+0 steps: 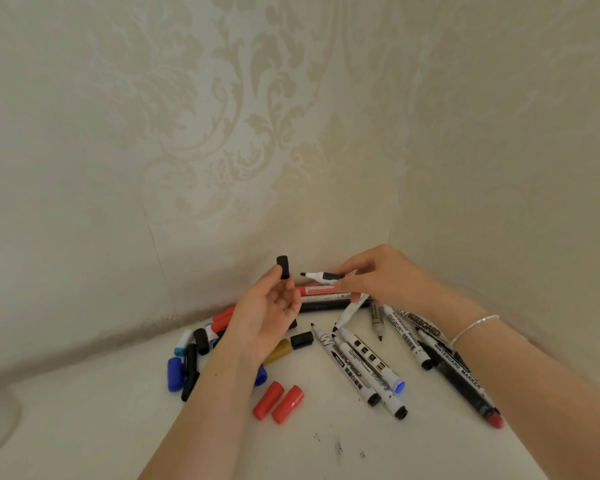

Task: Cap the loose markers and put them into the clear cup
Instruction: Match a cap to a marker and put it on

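- The right hand (381, 278) pinches an uncapped marker (323, 276) above the tabletop's far corner; it lies level, its black tip pointing left.
- The left hand (269, 311), palm up, pinches a black cap (283, 267) upright, just left of that tip, apart from it.
- Beneath lie more markers (364, 367) right and loose caps (278, 403) left, on the white tabletop (101, 427).
- The held marker is white-barrelled with a black collar.

Two bare forearms, thin silver bracelet (474, 328) on right wrist
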Demonstrator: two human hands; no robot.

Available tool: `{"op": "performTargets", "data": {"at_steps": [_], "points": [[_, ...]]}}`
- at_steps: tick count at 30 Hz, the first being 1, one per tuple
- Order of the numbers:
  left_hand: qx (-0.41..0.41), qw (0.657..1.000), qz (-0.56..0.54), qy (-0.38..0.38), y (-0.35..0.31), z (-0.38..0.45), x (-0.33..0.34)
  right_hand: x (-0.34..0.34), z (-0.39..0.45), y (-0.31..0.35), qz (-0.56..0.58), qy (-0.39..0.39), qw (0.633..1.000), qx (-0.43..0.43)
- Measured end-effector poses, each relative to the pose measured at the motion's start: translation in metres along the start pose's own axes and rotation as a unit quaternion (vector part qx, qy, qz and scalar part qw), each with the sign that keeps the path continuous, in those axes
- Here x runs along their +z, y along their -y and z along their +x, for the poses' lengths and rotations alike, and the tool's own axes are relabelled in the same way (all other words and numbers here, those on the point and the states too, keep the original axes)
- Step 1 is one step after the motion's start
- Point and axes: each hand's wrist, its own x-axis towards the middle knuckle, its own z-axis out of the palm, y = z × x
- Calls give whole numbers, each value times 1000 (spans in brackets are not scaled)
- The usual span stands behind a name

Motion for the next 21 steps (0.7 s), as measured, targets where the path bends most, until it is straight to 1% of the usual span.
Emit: {"op": "performTargets", "data": {"at_steps": [3, 6, 14, 21], "points": [[8, 1000, 12, 19, 0, 0, 1, 2, 2, 0, -6, 6, 1000, -8], [18, 999, 34, 19, 2, -1, 3, 2, 2, 1, -9, 7, 1000, -14], [48, 990, 130, 29, 5, -5, 9, 3, 5, -1, -30, -16, 999, -12], [88, 968, 234, 27, 8, -7, 10, 2, 2, 3, -126, -18, 991, -34]]}}
